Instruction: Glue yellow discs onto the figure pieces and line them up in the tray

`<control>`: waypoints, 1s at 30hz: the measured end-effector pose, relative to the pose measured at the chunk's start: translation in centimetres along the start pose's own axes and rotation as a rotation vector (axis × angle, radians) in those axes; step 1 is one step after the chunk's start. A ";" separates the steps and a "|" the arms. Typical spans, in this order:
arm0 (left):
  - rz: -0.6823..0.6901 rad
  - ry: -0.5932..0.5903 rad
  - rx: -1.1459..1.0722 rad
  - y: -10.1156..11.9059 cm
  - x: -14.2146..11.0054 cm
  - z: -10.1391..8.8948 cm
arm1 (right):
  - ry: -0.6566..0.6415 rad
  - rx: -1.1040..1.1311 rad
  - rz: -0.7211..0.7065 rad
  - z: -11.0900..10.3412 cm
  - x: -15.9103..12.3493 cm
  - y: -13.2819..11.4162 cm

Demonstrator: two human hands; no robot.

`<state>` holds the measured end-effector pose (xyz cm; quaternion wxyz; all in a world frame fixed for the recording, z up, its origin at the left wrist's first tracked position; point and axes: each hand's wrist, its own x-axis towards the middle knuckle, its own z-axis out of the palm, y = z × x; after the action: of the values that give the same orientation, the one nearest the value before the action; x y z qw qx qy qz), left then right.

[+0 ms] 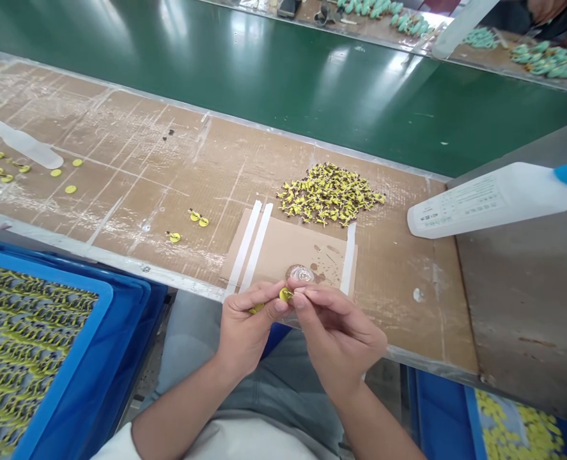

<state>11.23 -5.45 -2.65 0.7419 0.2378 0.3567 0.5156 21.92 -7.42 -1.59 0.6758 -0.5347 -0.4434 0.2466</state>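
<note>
My left hand (247,326) and my right hand (333,329) meet at the near edge of the bench, both pinched on one small yellow part (286,294) held between their fingertips. More yellow shows under my left fingers. Just beyond them a small blob of clear glue (301,273) lies on a cardboard sheet (293,246) edged with white tape strips. A heap of small yellow and dark parts (330,193) lies behind the sheet.
A white bottle with a blue cap (494,199) lies on its side at right. Loose yellow pieces (198,218) dot the bench at left. Blue bins (72,358) hold yellow parts at lower left and lower right. A green conveyor belt (283,76) runs behind.
</note>
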 end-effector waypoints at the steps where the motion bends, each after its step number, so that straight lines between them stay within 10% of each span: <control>1: 0.003 0.000 0.003 0.0 0.0 0.0 | 0.007 -0.002 0.009 0.0 0.0 0.0; 30: 0.087 0.075 0.100 0.6 -0.6 0.4 | -0.145 0.114 0.201 -0.7 0.9 -1.6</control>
<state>11.08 -5.73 -1.75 0.6922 0.2700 0.3989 0.5374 22.74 -7.60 0.19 0.6430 -0.5178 -0.4206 0.3761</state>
